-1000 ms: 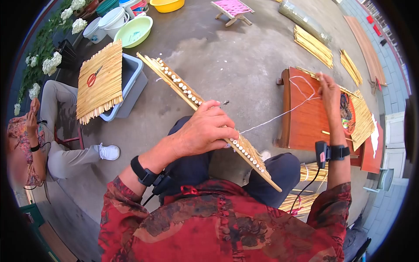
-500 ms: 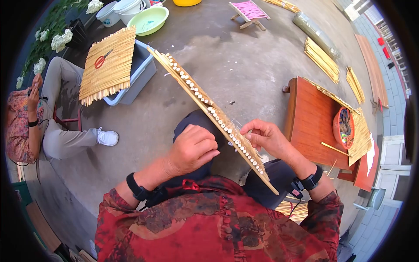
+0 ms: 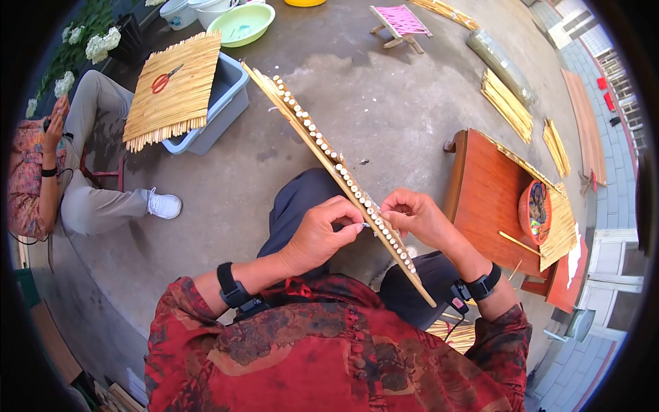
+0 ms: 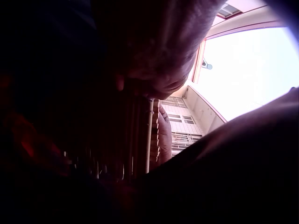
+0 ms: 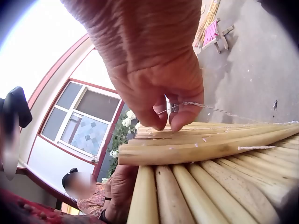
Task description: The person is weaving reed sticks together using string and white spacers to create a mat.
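A panel of pale yellow stalks (image 3: 305, 134) stands edge-up between the knees, its round cut ends in a row. My left hand (image 3: 319, 230) is at its near side, thumb and forefinger pinching a small white bit of thread (image 3: 364, 224). On the far side, my right hand (image 3: 415, 216) has its fingertips close to the stalk ends. In the right wrist view, the right thumb and finger pinch a thin needle (image 5: 163, 111) trailing twisted white thread (image 5: 219, 111). A metal band (image 5: 174, 108) circles one finger. The left wrist view is mostly dark, with stalks (image 4: 148, 135) below the hand.
A red-brown table (image 3: 480, 199) on the right bears an orange basket (image 3: 528, 223). At left, a stalk mat (image 3: 165, 103) with scissors (image 3: 165, 80) lies over a blue tub (image 3: 230, 99), beside a seated person (image 3: 89, 185). A pink-topped stool (image 3: 401, 24) stands farther off.
The right hand came back from drawing thread out over the table to the panel's far side. The left hand let go of the panel's top and moved to its near side, now pinching there.
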Motion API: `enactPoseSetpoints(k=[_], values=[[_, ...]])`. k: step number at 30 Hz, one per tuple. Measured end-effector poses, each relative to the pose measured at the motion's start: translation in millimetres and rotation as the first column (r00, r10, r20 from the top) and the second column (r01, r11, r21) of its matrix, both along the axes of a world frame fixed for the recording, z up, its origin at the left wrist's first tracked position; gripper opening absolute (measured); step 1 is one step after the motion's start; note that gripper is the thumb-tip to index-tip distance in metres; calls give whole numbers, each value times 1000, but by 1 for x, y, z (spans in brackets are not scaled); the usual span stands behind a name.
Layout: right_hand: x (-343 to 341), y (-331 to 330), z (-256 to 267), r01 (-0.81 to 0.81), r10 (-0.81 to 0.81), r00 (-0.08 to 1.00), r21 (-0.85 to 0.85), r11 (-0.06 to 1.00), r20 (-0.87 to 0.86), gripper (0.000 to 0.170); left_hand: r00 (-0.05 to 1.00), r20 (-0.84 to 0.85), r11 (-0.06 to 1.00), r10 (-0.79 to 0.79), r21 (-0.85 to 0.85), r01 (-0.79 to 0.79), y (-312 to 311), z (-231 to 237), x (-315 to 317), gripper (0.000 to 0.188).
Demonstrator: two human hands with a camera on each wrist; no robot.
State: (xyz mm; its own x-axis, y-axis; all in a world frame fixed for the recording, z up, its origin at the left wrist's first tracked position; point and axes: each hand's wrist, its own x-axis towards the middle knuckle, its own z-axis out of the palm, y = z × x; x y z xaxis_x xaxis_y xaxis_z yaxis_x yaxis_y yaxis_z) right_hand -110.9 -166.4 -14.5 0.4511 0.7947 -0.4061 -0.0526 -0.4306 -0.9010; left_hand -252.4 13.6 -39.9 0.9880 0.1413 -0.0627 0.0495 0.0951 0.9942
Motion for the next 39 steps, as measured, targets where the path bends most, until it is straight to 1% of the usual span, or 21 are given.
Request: enactPoseSetpoints(k=[1, 3, 5, 6, 7, 9, 11, 12, 13, 14, 24, 26, 27, 29, 30, 31, 33, 34, 36, 37, 39], values=[[-1, -1, -1, -13, 11, 997, 22, 1000, 81, 9, 998, 44, 997, -44, 73, 41, 6, 0, 1, 12], [0, 2, 5, -14, 15, 1000, -23, 1000, 28, 9, 994, 75, 988, -74, 140, 63, 10, -2, 0, 11], [2, 4, 10, -10, 10, 1000, -62, 998, -11, 9, 878, 435, 839, -198, 538, -77, 12, -10, 4, 10], [0, 6, 10, 49, -51, 997, -33, 998, -56, 9, 822, 496, 745, -280, 653, -140, 16, -14, 4, 11], [-1, 5, 11, 110, -111, 988, -6, 994, -104, 8, 822, 495, 745, -280, 653, -139, 14, -16, 1, 11], [-3, 6, 11, 117, -116, 988, 4, 993, -100, 8, 956, 150, 912, -252, 366, 183, 9, -18, -5, 10], [-4, 6, 12, 116, -113, 989, 18, 993, -97, 8, 956, 137, 911, -260, 364, 196, 11, -19, -4, 11], [-6, 6, 11, 116, -115, 988, 4, 993, -101, 7, 963, -87, 967, -253, -59, 249, 13, -15, -4, 14], [-6, 4, 11, 120, -120, 987, -6, 993, -104, 7, 900, -288, 870, -328, -464, 168, 13, -8, -2, 17], [-5, 4, 10, 117, -118, 988, -9, 993, -100, 7, 917, -230, 902, -327, -366, 230, 12, 1, 0, 23], [-6, 2, 9, 103, -108, 989, -48, 994, -100, 9, 959, -161, 896, -232, -420, 146, 9, -10, 2, 15], [-6, 4, 12, 107, -111, 989, -39, 993, -102, 9, 914, -184, 930, -363, -130, 343, 18, -8, 2, 5], [-5, 5, 14, 93, -97, 991, -52, 994, -90, 9, 914, -184, 930, -362, -131, 343, 20, -6, -1, 5], [-4, 5, 15, 78, -83, 994, -65, 995, -77, 9, 907, -115, 840, -405, 345, 419, 24, -2, -8, 4], [-4, 5, 14, 72, -79, 992, -73, 995, -100, 9, 925, -86, 821, -370, 437, 369, 26, -3, -9, 4], [-4, 5, 14, 65, -74, 990, -81, 995, -122, 9, 946, -243, 974, -216, 18, 227, 29, -1, -8, 5], [-4, 5, 10, 75, -83, 989, -66, 995, -125, 9, 935, -297, 974, -194, -171, 148, 29, 4, -4, 14], [-5, 5, 9, 81, -87, 988, -51, 995, -128, 9, 937, -294, 975, -189, -172, 143, 27, 4, -3, 14], [-5, 4, 7, 73, -80, 990, -55, 996, -119, 9, 845, -379, 856, -376, -491, 161, 19, 2, 2, 26], [-3, 4, 7, 71, -77, 991, -55, 996, -108, 9, 840, -308, 787, -447, -583, 205, 8, 0, 4, 30], [-3, 3, 8, 70, -76, 990, -60, 996, -117, 10, 855, -304, 813, -420, -545, 206, 4, 2, 8, 26]])
